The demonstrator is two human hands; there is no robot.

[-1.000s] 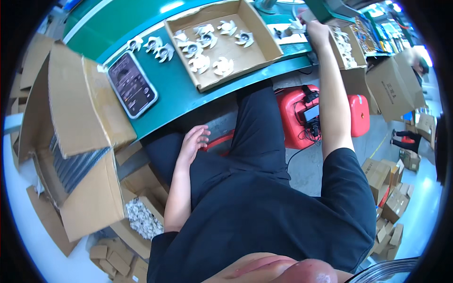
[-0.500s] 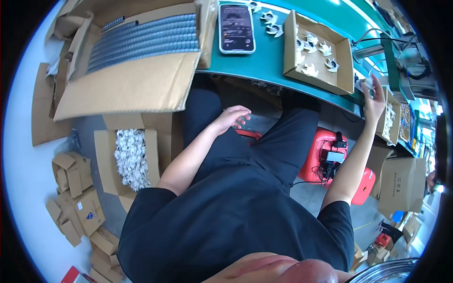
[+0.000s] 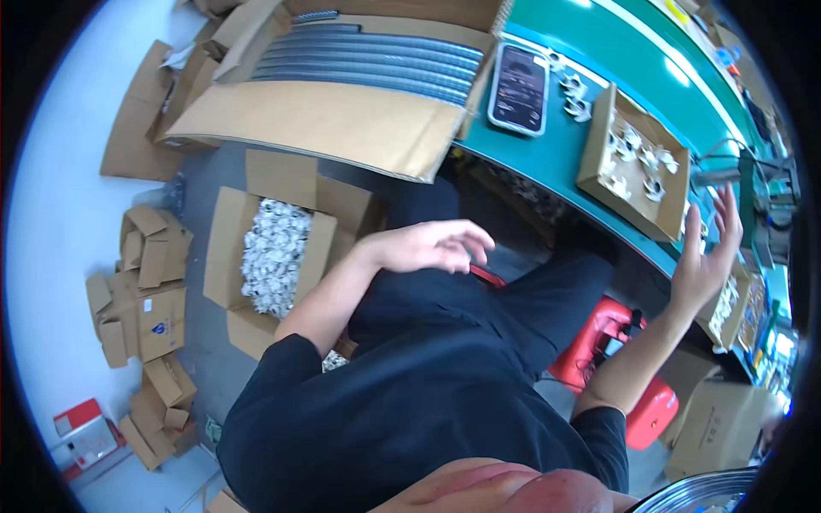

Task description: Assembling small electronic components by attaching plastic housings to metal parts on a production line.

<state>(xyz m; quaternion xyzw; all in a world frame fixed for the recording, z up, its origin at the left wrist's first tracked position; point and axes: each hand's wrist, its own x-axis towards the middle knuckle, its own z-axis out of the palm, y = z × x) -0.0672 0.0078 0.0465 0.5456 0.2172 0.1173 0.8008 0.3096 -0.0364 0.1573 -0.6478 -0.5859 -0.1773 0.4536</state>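
Note:
Above my lap hovers my left hand (image 3: 432, 246), its fingers loosely bent and apart, with nothing in it. Off to the right, my right hand (image 3: 705, 256) is raised beside the bench edge, thumb and fingers spread. It holds nothing that I can see. Just past it stands a shallow cardboard tray (image 3: 590, 171) with several small white bladed parts, like little impellers (image 3: 654, 188), some with dark centres. More of these white impellers (image 3: 578, 109) lie on the green bench (image 3: 530, 156) between the tray and a phone (image 3: 519, 88).
A large carton (image 3: 316, 115) of grey ribbed rods stands left of the phone. On the floor at left, an open box (image 3: 224, 248) holds many white parts (image 3: 275, 256). A machine (image 3: 770, 201) and a small parts box (image 3: 727, 312) are at right, above a red stool (image 3: 654, 415).
My view has swung left, shifting the bench rightward in the picture. The right hand has drawn back from the machine, its fingers now wider apart. My left hand has risen off my lap.

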